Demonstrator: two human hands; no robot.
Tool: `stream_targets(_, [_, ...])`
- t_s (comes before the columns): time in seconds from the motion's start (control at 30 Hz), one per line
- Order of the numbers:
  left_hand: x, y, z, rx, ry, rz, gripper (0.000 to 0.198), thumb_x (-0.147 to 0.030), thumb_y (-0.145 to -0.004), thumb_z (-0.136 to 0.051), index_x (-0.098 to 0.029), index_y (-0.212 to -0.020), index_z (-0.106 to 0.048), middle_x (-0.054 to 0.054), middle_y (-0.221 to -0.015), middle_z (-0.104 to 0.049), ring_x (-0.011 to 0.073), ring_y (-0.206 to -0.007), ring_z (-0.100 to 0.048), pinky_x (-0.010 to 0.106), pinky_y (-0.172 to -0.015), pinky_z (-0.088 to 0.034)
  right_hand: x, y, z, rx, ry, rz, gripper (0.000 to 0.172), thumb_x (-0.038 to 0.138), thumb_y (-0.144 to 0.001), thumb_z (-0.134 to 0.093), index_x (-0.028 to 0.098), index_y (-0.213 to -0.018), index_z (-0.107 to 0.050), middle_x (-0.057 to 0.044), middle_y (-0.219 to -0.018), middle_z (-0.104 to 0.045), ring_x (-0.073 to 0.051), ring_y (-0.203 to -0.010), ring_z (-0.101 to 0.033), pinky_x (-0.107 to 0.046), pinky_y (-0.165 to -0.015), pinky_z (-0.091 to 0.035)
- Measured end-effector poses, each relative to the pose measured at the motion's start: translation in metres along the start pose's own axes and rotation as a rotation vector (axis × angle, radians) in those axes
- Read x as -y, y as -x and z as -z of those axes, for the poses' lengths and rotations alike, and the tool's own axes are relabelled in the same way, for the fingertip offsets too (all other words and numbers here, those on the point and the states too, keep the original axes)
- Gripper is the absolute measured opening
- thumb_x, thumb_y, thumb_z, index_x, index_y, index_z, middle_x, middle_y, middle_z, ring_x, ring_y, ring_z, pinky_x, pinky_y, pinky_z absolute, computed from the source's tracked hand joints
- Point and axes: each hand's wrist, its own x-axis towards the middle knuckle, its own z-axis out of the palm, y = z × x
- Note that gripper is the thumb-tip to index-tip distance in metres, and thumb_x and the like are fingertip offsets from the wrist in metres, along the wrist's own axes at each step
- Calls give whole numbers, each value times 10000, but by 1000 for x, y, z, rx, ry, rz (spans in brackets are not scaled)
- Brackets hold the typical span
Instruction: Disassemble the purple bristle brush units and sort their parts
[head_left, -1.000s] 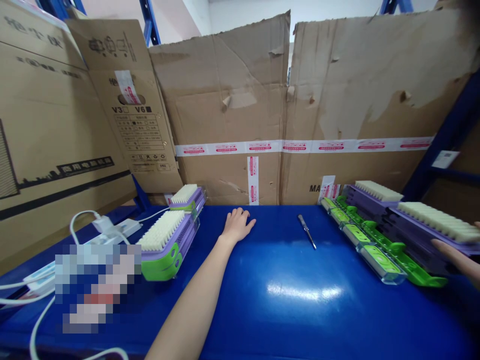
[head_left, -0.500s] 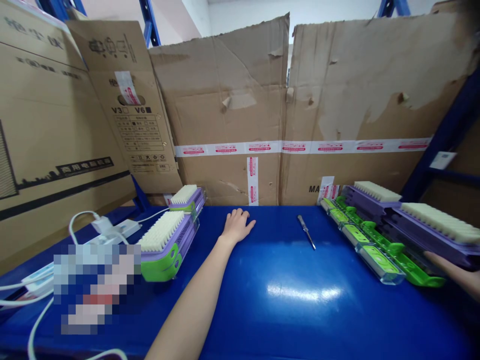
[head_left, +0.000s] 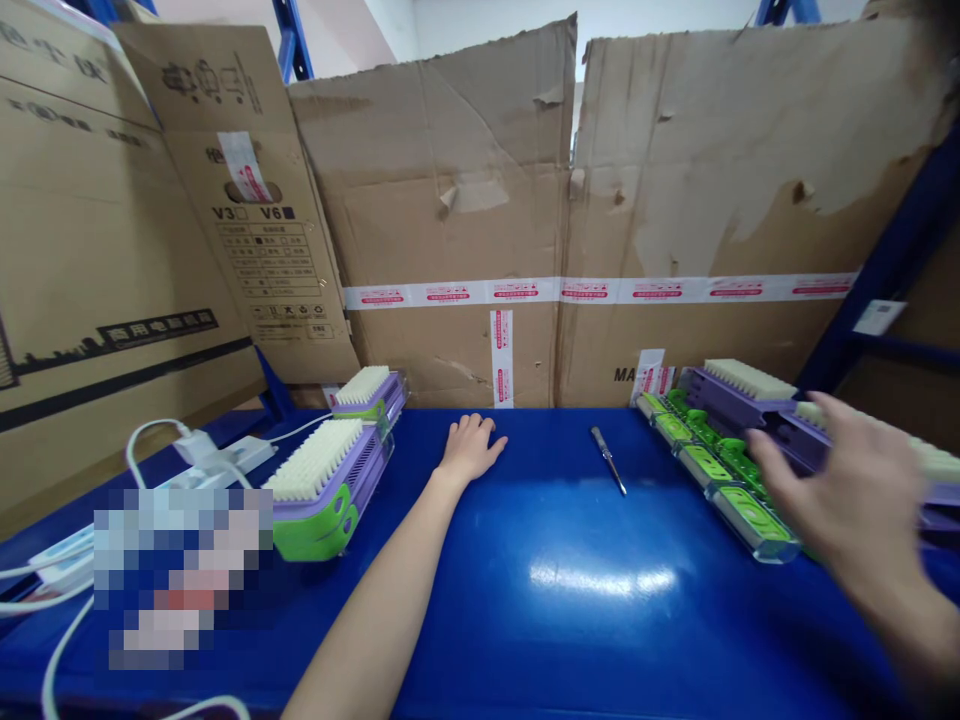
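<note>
My left hand (head_left: 471, 447) lies flat on the blue tabletop, fingers spread and nothing in it. My right hand (head_left: 855, 490), smeared by motion, is raised in front of the purple brush parts at the right, its thumb apart from the fingers. No object shows in it. Behind it are a purple part with pale bristles (head_left: 750, 379) and another such part, mostly covered by the hand. Nearest its thumb lie bright green plastic pieces (head_left: 731, 455) and a row of clear-and-green boxes (head_left: 705, 465). A small screwdriver (head_left: 607, 460) rests between my two hands.
Two purple-and-green bristle brushes (head_left: 319, 460) stand on the left. Beyond them are a white power strip (head_left: 225, 475) with cables and a blurred-out patch. Cardboard sheets (head_left: 465, 220) wall off the back, and a blue metal post (head_left: 892, 240) rises at the right.
My right hand has come in from the right edge, moving left and up in front of the purple parts. My left hand stays on the table. The view has shifted slightly.
</note>
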Motion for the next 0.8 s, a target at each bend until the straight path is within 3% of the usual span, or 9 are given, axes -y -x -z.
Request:
stream_targets(0.07, [0,0,-1,-2,-1,0,357,-478,-879,-388,-203,-1019,-569,78,-1059,-571,245,-1029,-480,368,-835,-359,41,-10,-10,162,-100,86,570,483,-852,-418,137,-1305,-406,-182,-1083,-575,-302,-1030,-517,-399,-808,-419])
stream_targets(0.13, [1,0,-2,-7,-6,-1,352,-476,-878,-392,-205,-1016,-568,76,-1057,-572,245,-1026,-482,370,-835,-360,78,-16,-23,408,-151,169,476,406,-876,-396,142,-1270,-428,-147,-1049,-595,-251,-962,-552,-345,-783,-426])
stream_targets(0.27, [2,-1,-4,-20,-13,0,341,-475,-876,-400,-213,-1012,-569,72,-1054,-574,245,-1024,-483,371,-840,-358,133,-14,-56,776,-42,265,375,320,-866,-403,147,-1187,-489,-136,-995,-603,-240,-914,-567,-312,-708,-431])
stream_targets(0.37, [2,-1,-5,-19,-17,2,346,-478,-876,-397,-213,-1014,-571,75,-1051,-574,250,-1022,-483,377,-837,-361,153,-3,-76,860,42,263,326,220,-840,-410,137,-1129,-534,-164,-1046,-571,-269,-965,-542,-306,-668,-434])
stream_targets(0.5, [0,0,-3,0,-17,5,349,-468,-877,-389,-210,-1026,-572,83,-1067,-571,250,-1029,-476,381,-843,-363,157,10,-84,830,54,314,341,117,-806,-398,148,-1100,-567,-166,-1080,-540,-272,-1008,-504,-288,-656,-424])
stream_targets(0.8, [-5,2,2,9,-52,36,372,-453,-884,-356,-188,-1048,-559,115,-1099,-566,269,-1052,-474,404,-854,-361,157,15,-75,885,-258,397,375,240,-874,-377,188,-1202,-553,-97,-1102,-581,-211,-1013,-507,-289,-833,-378])
